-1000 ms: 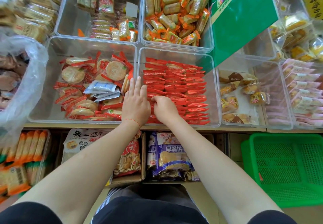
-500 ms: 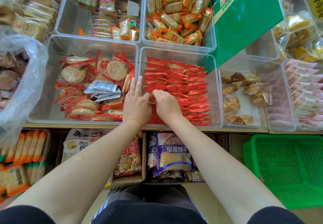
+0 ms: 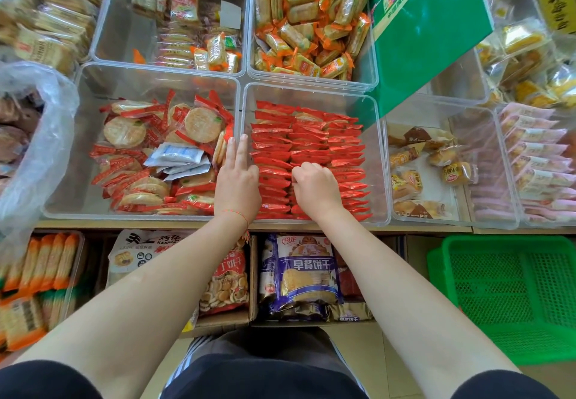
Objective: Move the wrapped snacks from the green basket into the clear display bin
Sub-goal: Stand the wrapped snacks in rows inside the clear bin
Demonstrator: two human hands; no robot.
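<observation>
The right hand [image 3: 316,188] is curling its fingers down into the red wrapped snacks [image 3: 314,146], knuckles up; whether it is pinching a packet or only pressing them I cannot tell. The left hand [image 3: 237,180] is lying flat with fingers straight and close together, resting along the left wall of the clear display bin [image 3: 378,161], its fingertips pointing toward the top of the frame. A thin red thread is circling the left wrist.

The snacks are standing in tight rows inside that bin, filling most of its floor, at the centre of the frame. The green basket [image 3: 511,299] is sitting at the lower right, below the shelf edge and well apart from both hands; nothing is showing on its mesh floor.

Just left of the display bin, a second clear bin [image 3: 81,149] is holding round crackers in red-edged wrappers plus some white sachets. Above the centre, another bin [image 3: 372,65] is carrying orange-wrapped biscuits. A green sign [image 3: 436,34] is leaning in at the upper right.
</observation>
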